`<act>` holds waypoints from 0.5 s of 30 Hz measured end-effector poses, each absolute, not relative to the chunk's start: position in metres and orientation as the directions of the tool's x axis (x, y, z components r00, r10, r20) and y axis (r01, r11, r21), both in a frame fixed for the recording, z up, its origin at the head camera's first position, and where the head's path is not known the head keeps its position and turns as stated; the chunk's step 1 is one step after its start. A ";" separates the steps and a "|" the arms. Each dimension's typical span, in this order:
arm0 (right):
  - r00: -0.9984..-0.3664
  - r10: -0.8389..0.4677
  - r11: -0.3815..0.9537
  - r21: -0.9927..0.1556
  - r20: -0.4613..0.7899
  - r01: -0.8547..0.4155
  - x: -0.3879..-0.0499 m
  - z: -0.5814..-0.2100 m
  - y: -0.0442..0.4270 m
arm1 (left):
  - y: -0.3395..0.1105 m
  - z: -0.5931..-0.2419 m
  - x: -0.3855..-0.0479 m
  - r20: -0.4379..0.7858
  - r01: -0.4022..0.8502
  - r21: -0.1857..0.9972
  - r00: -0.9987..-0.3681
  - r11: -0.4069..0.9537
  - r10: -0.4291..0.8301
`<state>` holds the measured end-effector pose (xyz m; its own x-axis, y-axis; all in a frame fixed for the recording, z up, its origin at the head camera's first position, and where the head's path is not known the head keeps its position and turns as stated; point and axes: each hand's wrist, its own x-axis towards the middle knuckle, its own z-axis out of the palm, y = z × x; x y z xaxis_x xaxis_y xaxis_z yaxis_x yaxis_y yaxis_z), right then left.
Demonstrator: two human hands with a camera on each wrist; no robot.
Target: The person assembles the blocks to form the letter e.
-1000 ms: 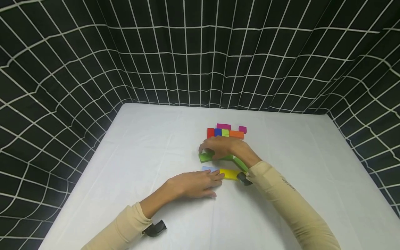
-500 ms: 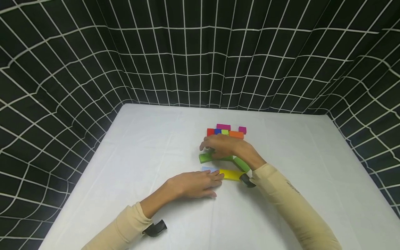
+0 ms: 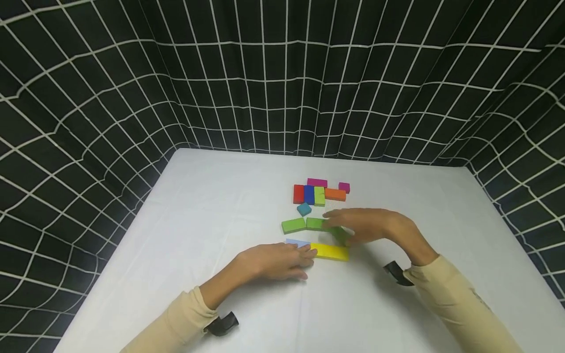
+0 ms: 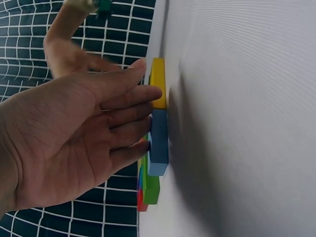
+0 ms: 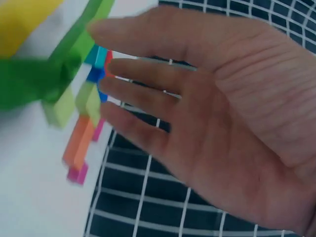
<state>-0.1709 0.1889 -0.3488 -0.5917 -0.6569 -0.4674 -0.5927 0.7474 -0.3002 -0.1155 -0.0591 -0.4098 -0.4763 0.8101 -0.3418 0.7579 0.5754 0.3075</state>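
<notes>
On the white-covered desk (image 3: 212, 215), my left grip (image 3: 275, 261) holds nothing: fingers straight, tips touching the light blue rectangular block (image 3: 296, 242) and the yellow rectangular block (image 3: 331, 252) end to end with it. Beyond lies a green rectangular block (image 3: 293, 226), just beside a second green block (image 3: 315, 224). My right grip (image 3: 366, 225), wide and holding nothing, extends over the slanted third green block (image 3: 339, 235); contact there I cannot confirm.

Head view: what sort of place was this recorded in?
Probably a makeshift recording booth: dark grid cloth hangs behind and on both sides of a white table, where coloured blocks lie.
</notes>
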 end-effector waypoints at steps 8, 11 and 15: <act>-0.611 -0.585 0.809 -0.326 -0.534 -0.489 -0.143 -0.352 0.226 | -0.055 -0.410 -0.116 -0.362 0.728 0.325 -0.494 0.604 0.790; -0.624 -0.569 0.821 -0.332 -0.536 -0.464 -0.135 -0.354 0.227 | -0.055 -0.409 -0.115 -0.375 0.725 0.313 -0.500 0.614 0.781; -0.659 -0.527 0.849 -0.305 -0.537 -0.431 -0.128 -0.359 0.224 | -0.053 -0.405 -0.115 -0.370 0.739 0.286 -0.501 0.609 0.782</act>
<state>-0.1277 0.2241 -0.3592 -0.6588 -0.5267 -0.5372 -0.4309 0.8495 -0.3045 -0.1154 -0.0531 -0.4051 -0.5012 0.7822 -0.3701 0.7394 0.6093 0.2865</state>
